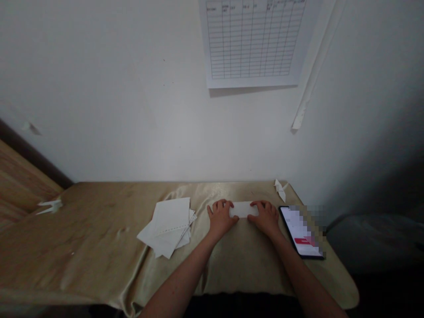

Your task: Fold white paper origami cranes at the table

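Observation:
A small white rectangle of paper, apparently folded, lies on the cloth-covered table between my two hands. My left hand grips its left end, thumb at the near edge and fingers at the far edge. At the opposite end, my right hand pinches the paper the same way. To the left of my left hand is a loose stack of white paper sheets, fanned at different angles. One sheet in it shows a dotted line.
A phone with a lit screen lies right of my right arm, partly pixelated. Folded white paper pieces rest at the back right and far left of the table. A printed grid sheet hangs on the wall behind.

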`<state>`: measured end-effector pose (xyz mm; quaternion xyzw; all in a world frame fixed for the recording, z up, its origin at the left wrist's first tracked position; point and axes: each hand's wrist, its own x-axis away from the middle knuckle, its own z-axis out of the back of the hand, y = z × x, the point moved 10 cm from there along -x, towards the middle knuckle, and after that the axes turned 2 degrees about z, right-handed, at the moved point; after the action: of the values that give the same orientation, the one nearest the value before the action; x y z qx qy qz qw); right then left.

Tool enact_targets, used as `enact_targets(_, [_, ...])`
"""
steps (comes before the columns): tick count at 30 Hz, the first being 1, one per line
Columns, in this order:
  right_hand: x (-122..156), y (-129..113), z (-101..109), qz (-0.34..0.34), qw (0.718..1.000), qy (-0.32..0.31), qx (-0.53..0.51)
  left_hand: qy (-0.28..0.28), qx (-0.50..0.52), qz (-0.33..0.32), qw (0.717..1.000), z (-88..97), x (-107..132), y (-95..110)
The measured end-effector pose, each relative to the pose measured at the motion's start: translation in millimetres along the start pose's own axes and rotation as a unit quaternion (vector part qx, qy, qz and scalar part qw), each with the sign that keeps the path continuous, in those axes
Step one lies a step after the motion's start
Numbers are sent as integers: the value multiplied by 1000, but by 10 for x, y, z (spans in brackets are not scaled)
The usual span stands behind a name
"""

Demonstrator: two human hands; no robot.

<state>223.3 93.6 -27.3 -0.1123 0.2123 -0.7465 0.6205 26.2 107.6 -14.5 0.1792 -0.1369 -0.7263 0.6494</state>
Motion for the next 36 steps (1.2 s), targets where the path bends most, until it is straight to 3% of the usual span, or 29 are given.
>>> enact_targets(20, [-168,235,-68,43,997,-50,-39,-122,26,-60,990,-48,-116,-258])
enact_targets(29, [-178,271,-78,64,996,-44,-51,-118,38,-69,990,-15,-112,-265])
enact_targets(36, [-88,150,25,78,995,2,-54,-120,42,-67,990,1,-134,-274])
